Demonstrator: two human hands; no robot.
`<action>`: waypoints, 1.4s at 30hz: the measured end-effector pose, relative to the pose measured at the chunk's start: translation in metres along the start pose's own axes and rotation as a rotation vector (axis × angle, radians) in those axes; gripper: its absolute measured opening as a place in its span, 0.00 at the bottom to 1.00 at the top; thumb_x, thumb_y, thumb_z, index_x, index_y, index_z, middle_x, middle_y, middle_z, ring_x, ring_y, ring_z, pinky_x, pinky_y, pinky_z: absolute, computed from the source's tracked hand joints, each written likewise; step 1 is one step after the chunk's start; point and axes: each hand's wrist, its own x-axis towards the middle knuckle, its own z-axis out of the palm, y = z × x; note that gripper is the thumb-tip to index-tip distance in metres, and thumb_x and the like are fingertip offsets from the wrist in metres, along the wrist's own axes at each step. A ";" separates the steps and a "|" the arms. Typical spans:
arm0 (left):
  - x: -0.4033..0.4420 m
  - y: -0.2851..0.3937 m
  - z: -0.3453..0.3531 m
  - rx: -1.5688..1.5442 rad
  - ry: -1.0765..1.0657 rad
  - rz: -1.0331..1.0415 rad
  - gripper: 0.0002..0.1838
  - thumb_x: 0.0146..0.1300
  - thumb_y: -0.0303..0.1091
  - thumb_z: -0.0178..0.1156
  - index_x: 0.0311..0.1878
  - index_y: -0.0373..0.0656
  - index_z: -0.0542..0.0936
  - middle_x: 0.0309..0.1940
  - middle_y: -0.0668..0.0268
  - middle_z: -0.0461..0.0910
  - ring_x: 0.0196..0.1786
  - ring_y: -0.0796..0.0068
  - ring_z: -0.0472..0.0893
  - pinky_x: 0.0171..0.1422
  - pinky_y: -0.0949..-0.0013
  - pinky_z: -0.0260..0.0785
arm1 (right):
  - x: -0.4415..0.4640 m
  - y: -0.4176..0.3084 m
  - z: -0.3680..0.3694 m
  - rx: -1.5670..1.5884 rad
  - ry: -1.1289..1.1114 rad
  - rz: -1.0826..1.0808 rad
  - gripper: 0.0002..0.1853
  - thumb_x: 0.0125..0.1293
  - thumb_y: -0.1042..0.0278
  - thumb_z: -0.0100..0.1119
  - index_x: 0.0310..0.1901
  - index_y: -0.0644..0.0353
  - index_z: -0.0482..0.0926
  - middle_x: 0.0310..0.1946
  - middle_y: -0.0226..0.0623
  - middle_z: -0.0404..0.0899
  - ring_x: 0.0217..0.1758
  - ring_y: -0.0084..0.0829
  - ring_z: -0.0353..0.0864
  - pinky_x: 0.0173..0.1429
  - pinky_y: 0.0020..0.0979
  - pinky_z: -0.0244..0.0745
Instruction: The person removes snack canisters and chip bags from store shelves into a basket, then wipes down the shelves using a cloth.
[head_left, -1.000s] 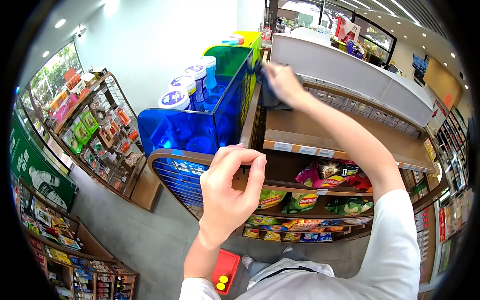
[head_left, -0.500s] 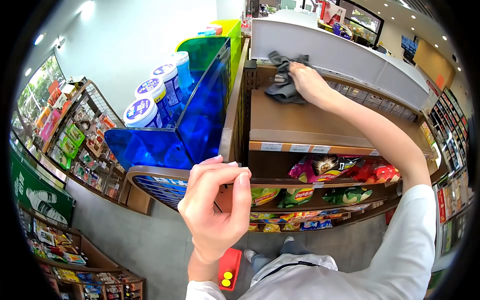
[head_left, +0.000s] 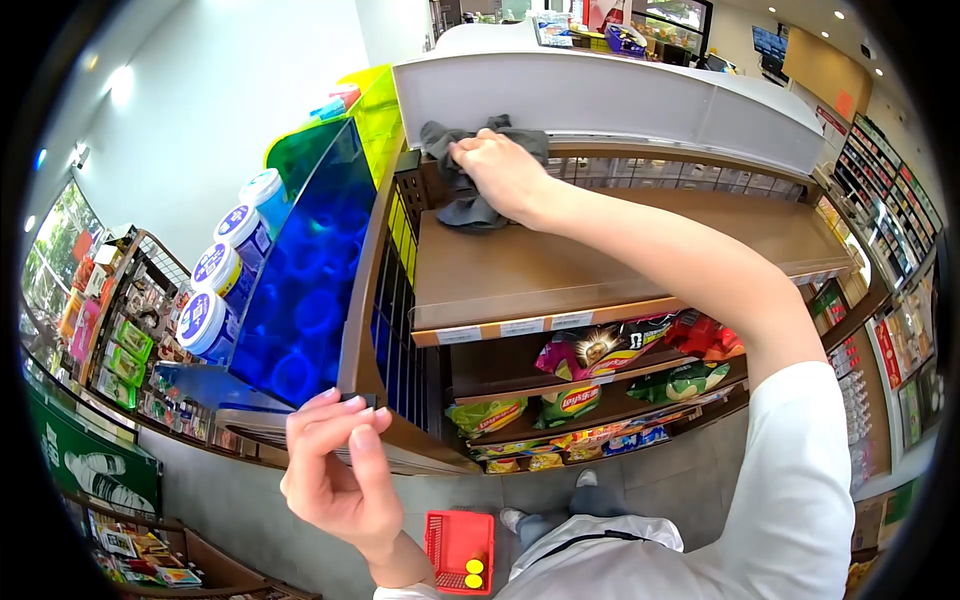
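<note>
My right hand [head_left: 497, 172] is closed on a dark grey cloth [head_left: 473, 213], which lies bunched at the back left corner of the brown top shelf [head_left: 620, 240]. Part of the cloth hangs against the white panel behind. Lower left, my left hand [head_left: 345, 475] is raised with its fingers curled. Its fingertips meet at a small black piece [head_left: 358, 400] by the front end of the shelf's side frame; whether they grip it cannot be made out. Beside that frame stands a blue translucent bin [head_left: 305, 290] with several white-lidded tubs [head_left: 207, 322] along its left.
Snack bags [head_left: 605, 348] fill the lower shelves. A red basket [head_left: 437, 545] with yellow-topped items sits on the floor near my feet. The white panel [head_left: 600, 95] rises behind the top shelf. Another goods rack [head_left: 130, 330] stands at the left.
The view has shifted, so the shelf and bin appear further left. My right hand has moved the cloth closer to the back left corner post. My left hand remains by the frame's front end.
</note>
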 end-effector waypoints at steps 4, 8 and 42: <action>-0.001 0.000 0.002 0.013 0.017 0.007 0.03 0.57 0.23 0.57 0.32 0.36 0.80 0.23 0.63 0.84 0.36 0.66 0.80 0.56 0.56 0.72 | -0.024 0.037 -0.022 0.145 -0.099 0.079 0.06 0.60 0.73 0.55 0.36 0.65 0.80 0.34 0.45 0.84 0.43 0.47 0.80 0.52 0.41 0.76; -0.002 -0.003 0.003 0.011 0.023 0.031 0.02 0.54 0.22 0.59 0.32 0.37 0.80 0.22 0.65 0.84 0.35 0.66 0.80 0.52 0.58 0.74 | -0.025 0.037 -0.026 0.186 -0.035 0.074 0.07 0.61 0.73 0.58 0.36 0.67 0.82 0.36 0.46 0.84 0.44 0.45 0.80 0.50 0.42 0.77; -0.015 -0.020 0.019 0.213 0.433 -0.013 0.09 0.62 0.20 0.51 0.24 0.34 0.72 0.29 0.57 0.77 0.43 0.66 0.78 0.55 0.66 0.67 | -0.052 0.092 -0.035 0.311 -0.060 -0.059 0.05 0.60 0.73 0.59 0.30 0.64 0.82 0.33 0.44 0.79 0.45 0.43 0.80 0.49 0.40 0.79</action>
